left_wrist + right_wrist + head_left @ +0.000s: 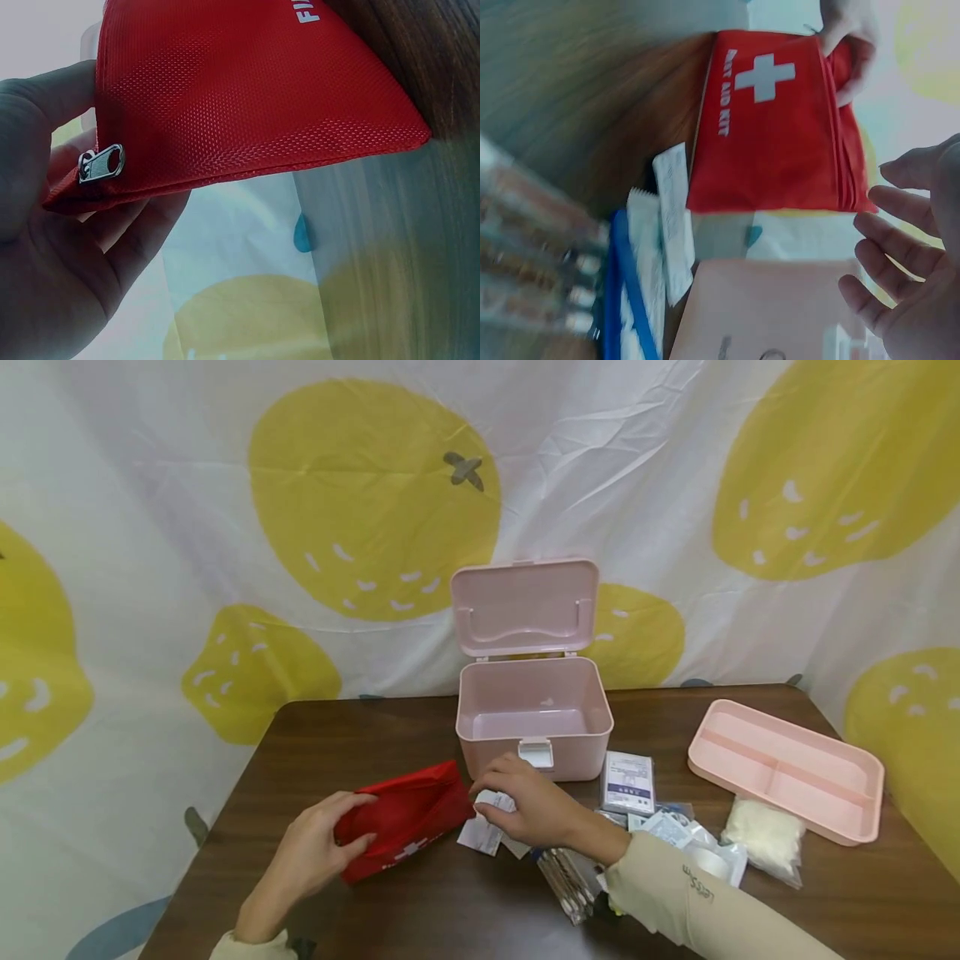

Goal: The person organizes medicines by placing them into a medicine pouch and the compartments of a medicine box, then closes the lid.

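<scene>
My left hand (318, 839) grips the left end of a red first aid pouch (247, 97), thumb on one side and fingers on the other. The pouch's top gapes, and a metal zipper pull (103, 163) hangs by the thumb. A white cross (765, 77) and lettering mark its front. My right hand (528, 799) hovers by the pouch's right end, fingers spread and loosely bent, holding nothing in the right wrist view. Below it lie white paper packets (675, 225) on the table. The inside of the pouch is mostly hidden.
Behind the hands stands a pink box (487, 756) with its lid (525, 602) raised. To the right are a boxed white packet (628, 783), bagged cotton swabs (562, 885), a bag of cotton (763, 839) and a pink divided tray (787, 760). A patterned cloth (600, 485) hangs behind.
</scene>
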Motion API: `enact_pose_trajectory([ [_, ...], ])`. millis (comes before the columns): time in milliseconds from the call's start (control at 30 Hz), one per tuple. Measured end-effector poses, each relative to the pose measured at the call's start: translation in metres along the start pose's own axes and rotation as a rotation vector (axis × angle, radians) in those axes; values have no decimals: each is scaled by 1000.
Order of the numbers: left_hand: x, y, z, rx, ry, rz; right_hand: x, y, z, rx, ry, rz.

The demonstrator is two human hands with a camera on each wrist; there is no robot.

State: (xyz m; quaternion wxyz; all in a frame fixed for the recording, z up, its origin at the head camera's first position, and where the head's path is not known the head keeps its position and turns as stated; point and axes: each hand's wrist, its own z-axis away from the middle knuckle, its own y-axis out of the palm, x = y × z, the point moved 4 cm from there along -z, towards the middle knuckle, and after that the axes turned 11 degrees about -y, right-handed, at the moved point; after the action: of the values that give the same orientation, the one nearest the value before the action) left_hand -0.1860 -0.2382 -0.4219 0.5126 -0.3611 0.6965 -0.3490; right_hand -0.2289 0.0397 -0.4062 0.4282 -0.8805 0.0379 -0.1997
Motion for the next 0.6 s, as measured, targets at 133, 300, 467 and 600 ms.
enact_pose_trajectory([
  [133, 0, 0, 0, 4, -1, 5, -7, -4, 8, 35, 28, 12],
  [300, 0, -1, 0, -2, -1, 6, -13, -3, 13, 84, 63, 16],
  [467, 0, -1, 0, -1, -5, 5, -17, 4, 16, 178, 91, 2],
  [600, 1, -1, 1, 5, -12, 10, -21, 11, 17, 241, 95, -7],
])
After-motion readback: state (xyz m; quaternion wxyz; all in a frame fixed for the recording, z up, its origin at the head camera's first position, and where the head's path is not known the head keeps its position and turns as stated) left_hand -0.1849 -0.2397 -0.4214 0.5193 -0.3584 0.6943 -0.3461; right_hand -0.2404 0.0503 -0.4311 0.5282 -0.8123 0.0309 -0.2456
